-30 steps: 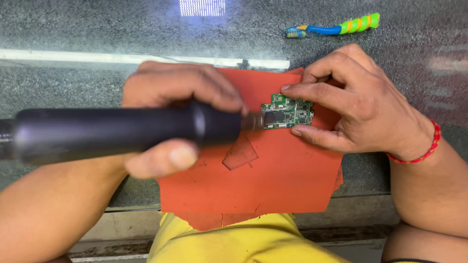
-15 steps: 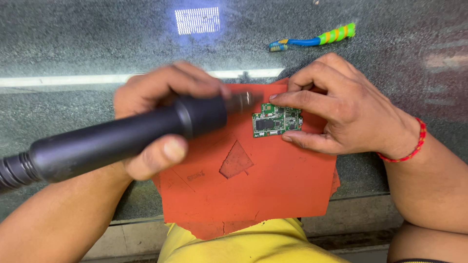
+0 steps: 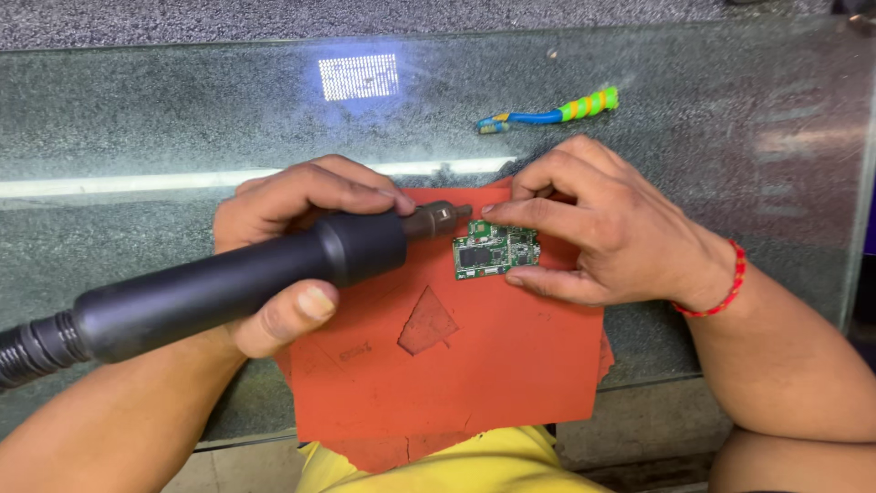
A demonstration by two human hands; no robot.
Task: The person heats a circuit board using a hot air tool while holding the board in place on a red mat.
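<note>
My left hand (image 3: 292, 237) grips a black hot-air wand (image 3: 228, 283) whose metal nozzle (image 3: 438, 219) points right, just short of a small green circuit board (image 3: 495, 250). The board lies flat on an orange-red mat (image 3: 484, 365). My right hand (image 3: 593, 224) pins the board by its edges, forefinger along the top and thumb along the bottom; a red bead bracelet (image 3: 721, 288) circles that wrist. The wand's ribbed hose (image 3: 27, 351) runs off at the left.
The mat rests on a glass counter top (image 3: 182, 110) and hangs over its near edge. A toothbrush (image 3: 547, 114) with a blue and green handle lies behind my right hand. A bright light reflection (image 3: 359, 77) shows in the glass. Yellow cloth (image 3: 438, 466) shows below.
The wand has tilted, its nozzle pulled back a little left of the board's edge. My right hand keeps holding the board. The camera view has shifted, so everything sits lower in frame.
</note>
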